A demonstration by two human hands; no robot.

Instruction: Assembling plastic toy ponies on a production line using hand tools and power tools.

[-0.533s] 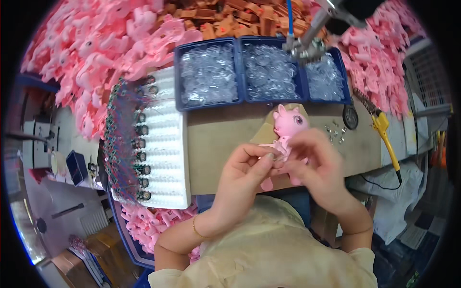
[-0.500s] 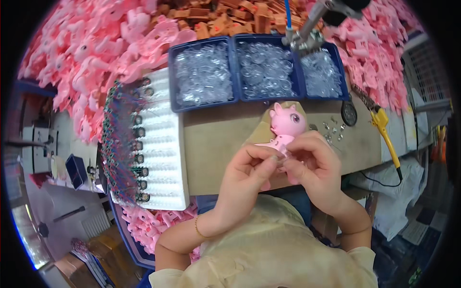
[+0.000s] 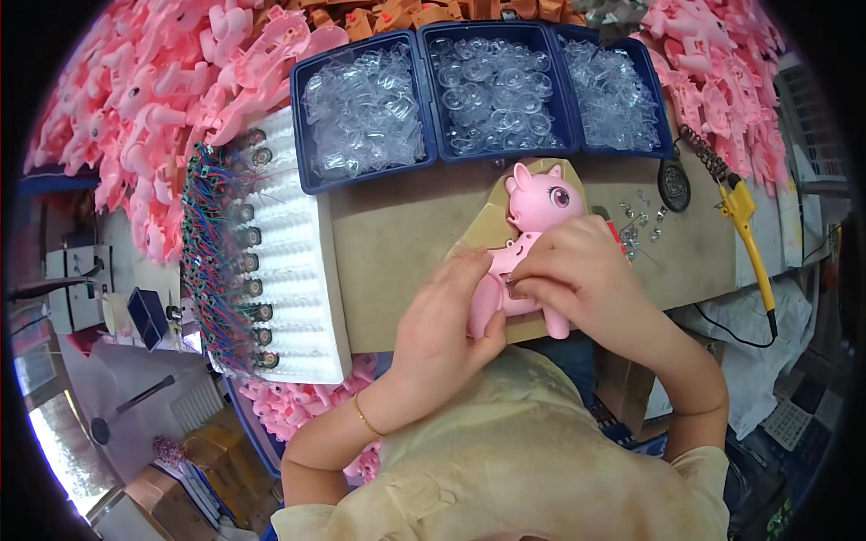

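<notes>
A pink toy pony with a large printed eye lies on a tan pad, its head pointing away from me. My left hand grips its rear, fingers over the back and thumb by the hind leg. The fingers of my right hand are pinched together against an opening in the pony's side. Whatever small piece they hold is mostly hidden. Several small shiny metal pieces lie right of the pony, near a red strip-like thing.
Three blue bins of clear plastic parts line the back. At left, a white foam tray carries round black parts with coloured wires. Pink toy shells are heaped behind. A corded yellow tool hangs at the right edge.
My hands have parted from a shared pinch above the pony. The left now grips its rear; the right pinches at its side. The whole view has shifted slightly.
</notes>
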